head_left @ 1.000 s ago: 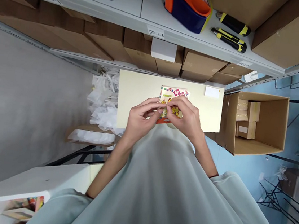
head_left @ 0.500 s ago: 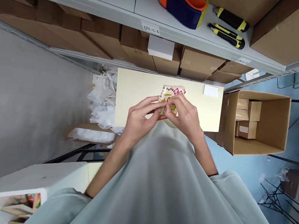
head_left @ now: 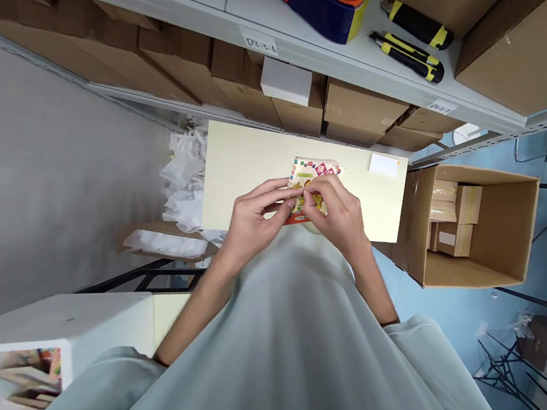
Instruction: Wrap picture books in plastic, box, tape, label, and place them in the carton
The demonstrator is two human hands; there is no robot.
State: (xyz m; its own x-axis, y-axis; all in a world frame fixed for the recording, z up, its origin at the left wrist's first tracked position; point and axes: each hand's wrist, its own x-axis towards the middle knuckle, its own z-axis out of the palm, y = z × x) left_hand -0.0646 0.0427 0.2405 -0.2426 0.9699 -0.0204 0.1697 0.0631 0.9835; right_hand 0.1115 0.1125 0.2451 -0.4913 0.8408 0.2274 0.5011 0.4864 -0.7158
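A small, thick book (head_left: 296,218) with a cartoon cover, coloured lettering and a red lower edge lies over the pale table, partly covered by my fingers. My left hand (head_left: 256,219) grips it from the left, its fingers reaching across the cover and its thumb near the lower left part. Over the right half of the cover, my right hand (head_left: 337,209) has thumb and forefinger pinched together, close to the left fingertips. Whatever sits in that pinch is too small to make out.
A white card (head_left: 384,165) lies on the pale table (head_left: 243,161). An open carton (head_left: 505,227) with small boxes stands right. The shelf above holds a tape dispenser (head_left: 322,5) and cutters (head_left: 411,56). White plastic bags (head_left: 181,180) are left; a white bin (head_left: 103,327) holds books.
The view has shifted slightly, so the shelf and table sit a little further left. Both hands stay at the book in nearly the same pose.
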